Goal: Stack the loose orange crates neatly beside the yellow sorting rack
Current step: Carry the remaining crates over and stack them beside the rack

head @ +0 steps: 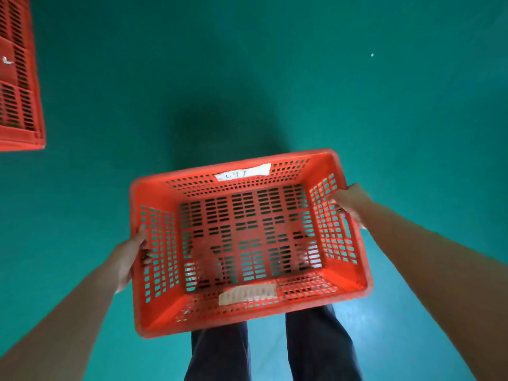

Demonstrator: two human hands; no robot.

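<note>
Crate (170, 185) held clear of the floor (275, 78), long axis across the body, left hand (129, 259) and right hand (350, 204) each gripping an end wall; other crate (19, 78) lies forward-left, nearer left hand; rack not in view.

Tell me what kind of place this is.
Likely a warehouse or factory floor: smooth green floor, a slotted orange crate held by the left hand and right hand, and a second crate at far left.

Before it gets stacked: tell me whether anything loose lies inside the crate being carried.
No, the orange crate shows only its bare slotted bottom, with the green floor visible through it.
</note>
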